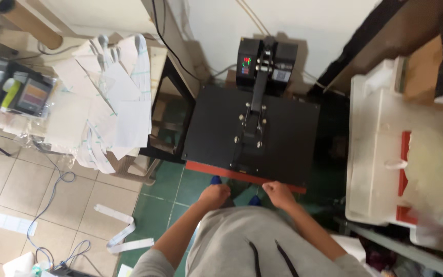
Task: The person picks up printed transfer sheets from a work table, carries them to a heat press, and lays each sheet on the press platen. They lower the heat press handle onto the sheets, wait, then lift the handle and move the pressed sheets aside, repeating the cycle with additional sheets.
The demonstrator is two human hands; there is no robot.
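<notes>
Both hands at front edge of flat black heat press (262,128) with red lower plate: left hand (214,196) and right hand (279,194) closed into loose fists, what they grip hidden. Press looks shut; raising it calls for the centre handle. Loose white paper sheets (114,97) piled well apart, left.

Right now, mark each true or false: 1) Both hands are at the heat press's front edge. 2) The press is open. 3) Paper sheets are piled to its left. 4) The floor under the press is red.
1) True: left hand and right hand are at the front edge of the heat press.
2) False: its black plate lies closed.
3) True: paper sheets.
4) False: green floor tiles.
</notes>
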